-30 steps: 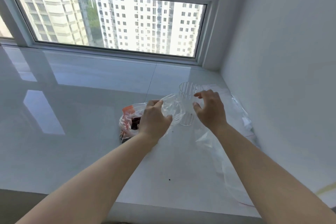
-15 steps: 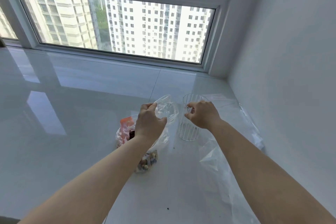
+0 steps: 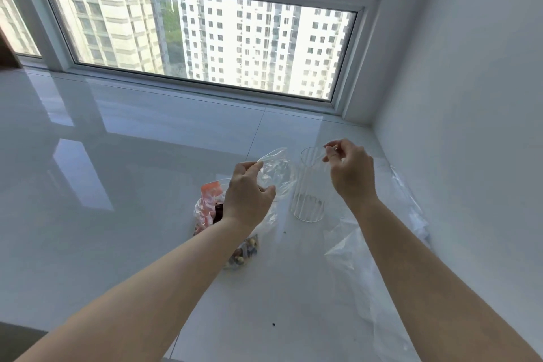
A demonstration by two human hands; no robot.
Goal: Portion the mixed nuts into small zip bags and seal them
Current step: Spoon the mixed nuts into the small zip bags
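My left hand (image 3: 248, 195) holds a small clear zip bag (image 3: 276, 173) by its left edge, lifted above the white sill. My right hand (image 3: 351, 172) pinches something thin and clear at the rim of a ribbed clear glass (image 3: 308, 185); whether it is the same bag's other edge I cannot tell. Below my left wrist lies a plastic bag of mixed nuts (image 3: 241, 250) with an orange-labelled packet (image 3: 210, 197) behind it, partly hidden by my hand.
The glossy white sill (image 3: 132, 185) runs to a large window (image 3: 199, 38) at the back and a white wall (image 3: 470, 126) on the right. Loose clear plastic bags (image 3: 361, 250) lie along the wall under my right forearm. A dark crumb (image 3: 273, 324) sits near the front.
My right hand has risen from the side of the glass to its rim, fingers now pinching. My left hand keeps hold of the clear bag. The view has tilted slightly upward.
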